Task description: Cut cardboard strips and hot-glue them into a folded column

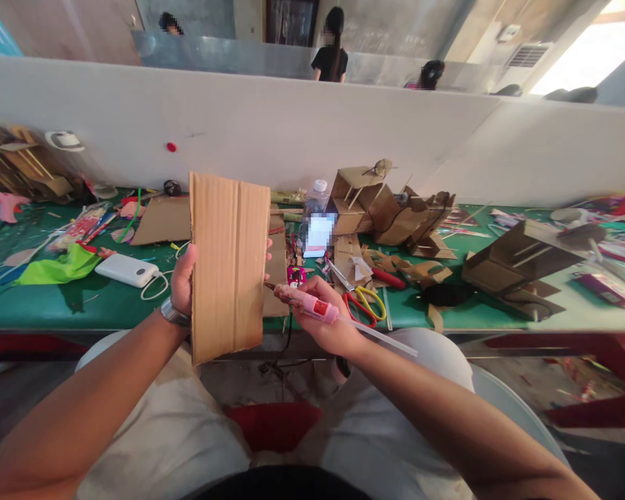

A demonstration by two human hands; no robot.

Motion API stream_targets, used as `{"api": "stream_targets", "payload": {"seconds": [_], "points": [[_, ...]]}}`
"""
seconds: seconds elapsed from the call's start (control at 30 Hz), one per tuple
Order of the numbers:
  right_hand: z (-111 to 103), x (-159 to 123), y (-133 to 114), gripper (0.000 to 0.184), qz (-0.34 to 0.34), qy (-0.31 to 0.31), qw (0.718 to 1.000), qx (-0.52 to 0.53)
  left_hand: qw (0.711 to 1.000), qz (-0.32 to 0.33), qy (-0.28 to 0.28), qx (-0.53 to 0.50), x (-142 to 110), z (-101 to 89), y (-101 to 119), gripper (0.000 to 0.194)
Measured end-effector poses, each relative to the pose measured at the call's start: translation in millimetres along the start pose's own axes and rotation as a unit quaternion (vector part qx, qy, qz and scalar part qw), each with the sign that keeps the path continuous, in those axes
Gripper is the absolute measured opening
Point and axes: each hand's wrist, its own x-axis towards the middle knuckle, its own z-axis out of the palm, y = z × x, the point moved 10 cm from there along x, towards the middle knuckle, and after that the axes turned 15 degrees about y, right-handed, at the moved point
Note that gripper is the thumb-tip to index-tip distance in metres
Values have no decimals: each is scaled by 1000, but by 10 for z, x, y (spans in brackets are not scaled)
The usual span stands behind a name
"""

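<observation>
In the head view, the left hand (pixel 183 281) holds a tall rectangular panel of brown corrugated cardboard (pixel 229 271) upright above the wearer's lap, in front of the near edge of the green-topped table (pixel 78 305). Its thumb lies along the panel's left edge, and its fingers (pixel 269 251) reach behind, with tips showing at the right edge; they are closed only as far as the panel's width allows.

The right hand (pixel 326 319) has its fingers wrapped around a pink glue gun with an orange-red label (pixel 307 303). The gun's dark nozzle points left at the panel's right edge; whether it touches cannot be told. A long translucent glue stick (pixel 380 335) sticks out of the gun's rear, over the right wrist.

Just beyond the right hand, scissors with red and yellow handles (pixel 353 289) lie on the table. A lit phone (pixel 319 236) leans near a clear plastic bottle with a white cap (pixel 317 201). To the left lies a white power bank (pixel 126 269), beside a bright green cloth (pixel 60 267).
</observation>
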Motion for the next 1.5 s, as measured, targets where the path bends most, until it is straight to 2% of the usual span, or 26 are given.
{"api": "stream_targets", "payload": {"seconds": [0.3,0.57,0.8,1.13,1.5], "points": [[60,-40,49,26,16,-21,1000,17,1000,3,-5,-6,-12,6,35,88],[88,-64,89,27,15,-38,999,15,1000,0,19,15,16,-56,57,96],[98,-71,128,27,10,-48,999,-5,999,11,30,12,20,-68,101,93],[121,-74,57,23,-7,-62,998,-32,999,35,33,3,15,-58,177,90],[202,-103,92,23,4,-112,993,-46,999,33,41,0,54,-116,237,95]]}}
